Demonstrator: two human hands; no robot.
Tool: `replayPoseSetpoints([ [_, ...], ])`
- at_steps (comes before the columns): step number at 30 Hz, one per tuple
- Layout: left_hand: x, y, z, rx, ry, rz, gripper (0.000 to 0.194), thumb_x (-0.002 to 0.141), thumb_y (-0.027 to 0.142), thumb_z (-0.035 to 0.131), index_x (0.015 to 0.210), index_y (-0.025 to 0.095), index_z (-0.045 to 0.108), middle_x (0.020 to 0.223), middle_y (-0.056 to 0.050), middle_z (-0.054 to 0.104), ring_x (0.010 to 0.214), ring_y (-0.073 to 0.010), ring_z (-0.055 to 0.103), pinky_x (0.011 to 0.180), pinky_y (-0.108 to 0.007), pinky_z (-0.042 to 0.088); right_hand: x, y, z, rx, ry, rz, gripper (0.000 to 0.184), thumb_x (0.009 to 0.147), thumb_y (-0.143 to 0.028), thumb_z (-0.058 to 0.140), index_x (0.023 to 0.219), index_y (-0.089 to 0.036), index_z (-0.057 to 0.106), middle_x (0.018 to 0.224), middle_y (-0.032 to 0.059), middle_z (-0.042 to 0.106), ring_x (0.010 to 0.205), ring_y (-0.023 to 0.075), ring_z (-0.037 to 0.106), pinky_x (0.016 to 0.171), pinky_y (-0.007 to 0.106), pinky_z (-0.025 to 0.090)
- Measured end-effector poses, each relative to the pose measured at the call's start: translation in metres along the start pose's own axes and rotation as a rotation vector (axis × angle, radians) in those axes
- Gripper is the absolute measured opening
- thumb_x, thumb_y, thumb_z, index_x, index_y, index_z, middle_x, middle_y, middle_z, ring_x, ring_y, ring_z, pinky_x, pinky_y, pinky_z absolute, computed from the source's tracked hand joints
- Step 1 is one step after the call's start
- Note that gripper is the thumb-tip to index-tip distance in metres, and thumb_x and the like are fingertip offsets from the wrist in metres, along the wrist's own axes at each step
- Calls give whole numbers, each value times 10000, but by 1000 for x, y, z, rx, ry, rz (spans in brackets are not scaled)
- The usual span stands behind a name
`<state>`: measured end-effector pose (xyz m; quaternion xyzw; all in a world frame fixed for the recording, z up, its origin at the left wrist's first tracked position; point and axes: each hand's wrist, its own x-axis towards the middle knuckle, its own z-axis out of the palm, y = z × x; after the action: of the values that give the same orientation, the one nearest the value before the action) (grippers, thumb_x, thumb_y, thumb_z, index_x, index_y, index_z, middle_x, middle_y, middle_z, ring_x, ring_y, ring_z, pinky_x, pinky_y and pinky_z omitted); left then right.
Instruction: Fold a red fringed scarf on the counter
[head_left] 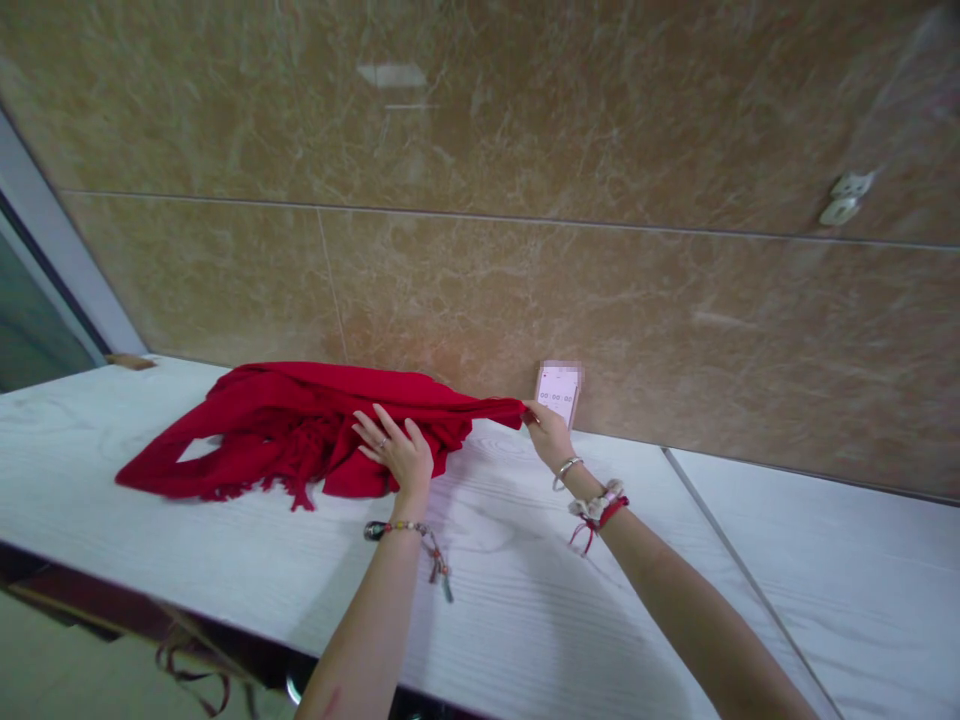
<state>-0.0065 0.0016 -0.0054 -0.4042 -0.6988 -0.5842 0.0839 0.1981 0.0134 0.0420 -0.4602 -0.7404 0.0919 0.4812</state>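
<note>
A red scarf (277, 420) with a fringed edge lies bunched on the white wood-grain tabletop (247, 570). A gap in its folds at the left lets the table show through. My left hand (399, 450) rests flat on the scarf, fingers spread. At the scarf's right end, my right hand (549, 432) pinches a corner and draws it out to a narrow point. Right behind that hand a phone (560, 385) leans against the wall, its lit screen showing a timer at zeros. The hand covers part of the phone's lower edge.
A brown marbled tile wall (480, 290) rises along the table's back edge. A white socket (846, 198) is on it at the right. A small brown block (130, 361) lies at the table's far left corner. A seam (739, 555) crosses the tabletop at right.
</note>
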Motion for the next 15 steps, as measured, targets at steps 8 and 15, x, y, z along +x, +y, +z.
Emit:
replayPoseSetpoints([
  [8, 2, -5, 1, -42, 74, 75, 595, 866, 311, 331, 1402, 101, 181, 1466, -216, 106, 1350, -302, 9, 1027, -589, 54, -39, 36, -54, 297, 183, 231, 249, 671, -395, 519, 778, -192, 614, 734, 27, 664, 720, 187, 586, 700, 329, 463],
  [15, 2, -3, -6, -72, 89, 160, 584, 869, 281, 303, 1399, 79, 163, 1458, -235, 112, 1350, -299, 7, 1026, -594, 2, -89, 84, -127, 558, 489, 441, 282, 504, -402, 652, 707, -215, 594, 658, 2, 639, 580, 149, 575, 571, 298, 489],
])
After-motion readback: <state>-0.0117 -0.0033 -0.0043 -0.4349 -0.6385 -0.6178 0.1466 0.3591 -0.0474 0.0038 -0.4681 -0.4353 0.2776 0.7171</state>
